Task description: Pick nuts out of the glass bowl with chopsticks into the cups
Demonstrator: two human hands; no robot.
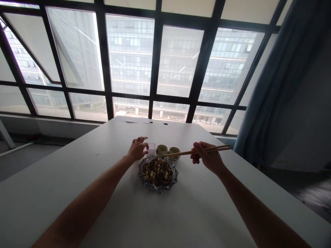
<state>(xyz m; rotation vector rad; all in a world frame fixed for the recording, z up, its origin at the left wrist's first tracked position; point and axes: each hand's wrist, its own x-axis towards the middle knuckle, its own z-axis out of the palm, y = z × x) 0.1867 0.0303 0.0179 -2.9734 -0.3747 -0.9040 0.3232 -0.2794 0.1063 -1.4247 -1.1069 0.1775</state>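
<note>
My right hand [207,155] is closed around a pair of wooden chopsticks [184,152]. Their tips reach left to the far rim of a scalloped glass bowl [158,188], in front of two small cups. In the bowl lie peanuts [152,175] mixed with sunflower seeds [147,168]. My left hand [137,149] is beside a small clear plastic box [151,148], fingers apart and curved at its left edge; whether they touch it I cannot tell. To the right of the box stand one pale cup [161,150] and a second cup [174,153] with dark writing.
Everything stands on a white table [108,193]. Paper sheets [131,119] lie at its far end, near a dark round hole [166,124]. Beyond is a wall of framed windows [131,55], with a blue curtain [266,89] at the right.
</note>
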